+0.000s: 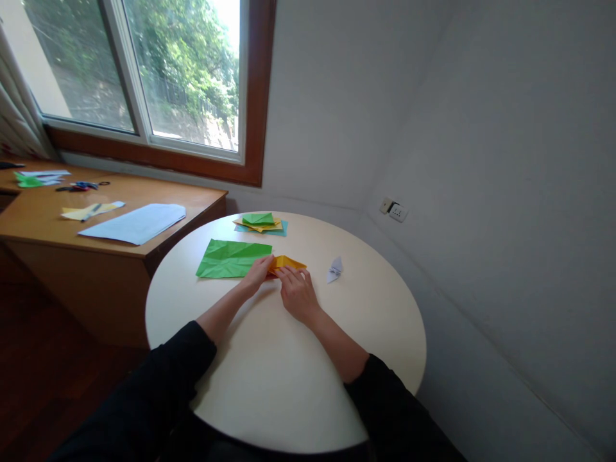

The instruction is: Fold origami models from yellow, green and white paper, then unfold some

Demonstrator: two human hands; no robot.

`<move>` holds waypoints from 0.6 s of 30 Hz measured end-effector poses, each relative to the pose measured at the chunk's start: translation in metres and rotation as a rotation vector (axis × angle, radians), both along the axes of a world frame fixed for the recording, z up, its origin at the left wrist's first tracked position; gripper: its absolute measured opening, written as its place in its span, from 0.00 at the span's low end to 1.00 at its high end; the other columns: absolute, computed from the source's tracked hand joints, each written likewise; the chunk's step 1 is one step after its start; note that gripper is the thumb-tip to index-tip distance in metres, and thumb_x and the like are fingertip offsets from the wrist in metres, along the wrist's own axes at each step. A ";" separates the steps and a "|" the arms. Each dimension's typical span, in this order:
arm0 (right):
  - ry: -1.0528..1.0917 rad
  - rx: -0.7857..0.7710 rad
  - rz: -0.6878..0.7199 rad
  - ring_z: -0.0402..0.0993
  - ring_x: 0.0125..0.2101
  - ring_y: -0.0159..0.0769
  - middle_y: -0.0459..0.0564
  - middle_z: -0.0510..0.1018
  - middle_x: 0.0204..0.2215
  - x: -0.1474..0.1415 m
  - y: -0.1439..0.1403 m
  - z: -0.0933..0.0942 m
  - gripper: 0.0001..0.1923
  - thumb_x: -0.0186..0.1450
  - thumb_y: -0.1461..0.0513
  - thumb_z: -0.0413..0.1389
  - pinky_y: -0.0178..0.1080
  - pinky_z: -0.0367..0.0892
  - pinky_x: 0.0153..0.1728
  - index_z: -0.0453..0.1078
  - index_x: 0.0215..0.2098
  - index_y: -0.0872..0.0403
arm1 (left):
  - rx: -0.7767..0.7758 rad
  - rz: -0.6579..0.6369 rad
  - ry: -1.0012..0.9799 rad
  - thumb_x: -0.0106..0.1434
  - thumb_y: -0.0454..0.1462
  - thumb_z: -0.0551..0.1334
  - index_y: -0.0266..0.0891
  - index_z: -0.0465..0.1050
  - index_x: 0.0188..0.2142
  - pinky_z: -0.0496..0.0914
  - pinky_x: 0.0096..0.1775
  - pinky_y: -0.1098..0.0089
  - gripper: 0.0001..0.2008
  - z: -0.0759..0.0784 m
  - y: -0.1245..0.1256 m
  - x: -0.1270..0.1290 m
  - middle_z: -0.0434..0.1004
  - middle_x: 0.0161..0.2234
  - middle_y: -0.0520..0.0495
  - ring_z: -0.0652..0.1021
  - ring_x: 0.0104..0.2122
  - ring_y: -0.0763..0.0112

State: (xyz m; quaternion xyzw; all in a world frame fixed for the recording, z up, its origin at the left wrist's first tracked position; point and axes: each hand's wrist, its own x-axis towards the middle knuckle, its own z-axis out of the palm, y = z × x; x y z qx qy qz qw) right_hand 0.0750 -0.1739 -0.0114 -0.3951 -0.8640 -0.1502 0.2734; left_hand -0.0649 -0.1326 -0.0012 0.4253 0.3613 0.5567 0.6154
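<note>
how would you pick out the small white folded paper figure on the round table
Start at the round cream table. Right of both hands, which press the orange paper, sits the small white folded figure. It is the only white, standing piece; the other papers lie flat and coloured.

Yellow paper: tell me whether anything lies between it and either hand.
Nothing does. Both the left hand and the right hand already rest their fingertips on the folded yellow paper. The green sheet lies beside it to the left and the small white folded piece to the right, apart.
</note>
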 end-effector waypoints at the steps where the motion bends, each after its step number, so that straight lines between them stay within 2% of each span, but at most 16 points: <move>1: -0.005 -0.004 -0.001 0.58 0.54 0.39 0.56 0.69 0.52 0.000 0.000 0.000 0.22 0.61 0.69 0.45 0.43 0.45 0.52 0.61 0.53 0.58 | 0.001 0.003 0.004 0.49 0.48 0.63 0.34 0.69 0.29 0.70 0.33 0.69 0.18 0.000 0.000 0.000 0.73 0.27 0.48 0.73 0.27 0.72; 18: -0.008 -0.007 -0.028 0.58 0.53 0.39 0.55 0.69 0.50 -0.001 -0.003 0.003 0.21 0.60 0.68 0.46 0.44 0.47 0.51 0.62 0.51 0.54 | 0.011 -0.044 0.057 0.52 0.48 0.62 0.33 0.69 0.33 0.69 0.34 0.70 0.19 -0.002 -0.001 -0.001 0.73 0.29 0.47 0.74 0.29 0.72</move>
